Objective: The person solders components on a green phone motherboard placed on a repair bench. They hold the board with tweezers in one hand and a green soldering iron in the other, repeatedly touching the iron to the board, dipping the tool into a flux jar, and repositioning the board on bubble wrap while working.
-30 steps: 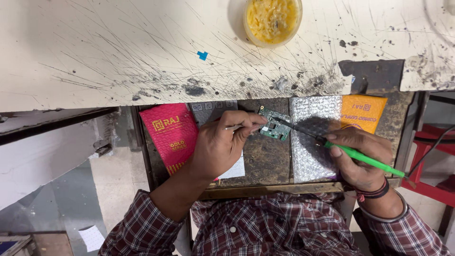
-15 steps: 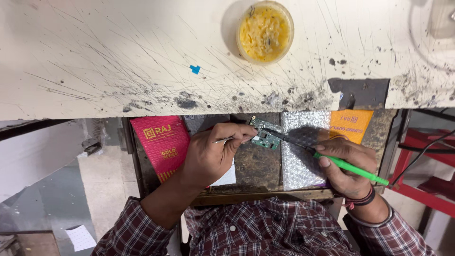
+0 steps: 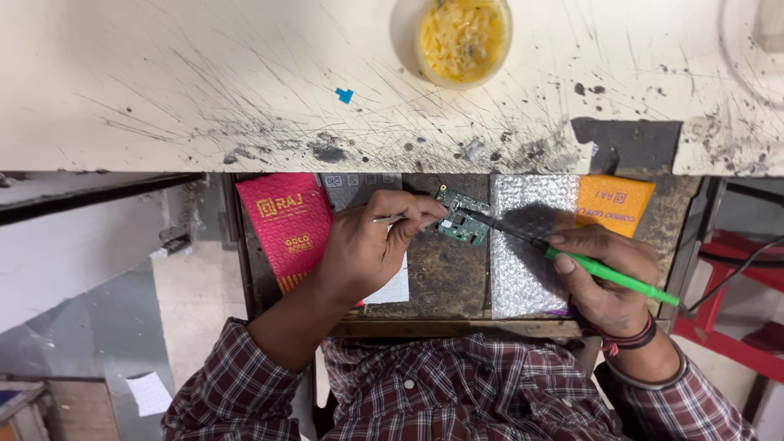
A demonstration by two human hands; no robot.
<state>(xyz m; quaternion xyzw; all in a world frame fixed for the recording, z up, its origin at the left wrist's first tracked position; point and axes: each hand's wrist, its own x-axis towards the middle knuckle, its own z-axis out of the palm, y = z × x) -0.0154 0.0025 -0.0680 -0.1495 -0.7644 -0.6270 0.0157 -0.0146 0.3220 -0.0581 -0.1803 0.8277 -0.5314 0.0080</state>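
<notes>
Resting at left grip fingertips: circuit board.

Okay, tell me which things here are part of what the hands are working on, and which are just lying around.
In use:
- small green circuit board, at the left hand's fingertips
- thin metal tool in the left hand
- green-handled soldering iron in the right hand, tip at the board

Lying about:
- yellow tub on the scratched white bench
- pink packet
- silver bubble pouch
- orange packet
</notes>
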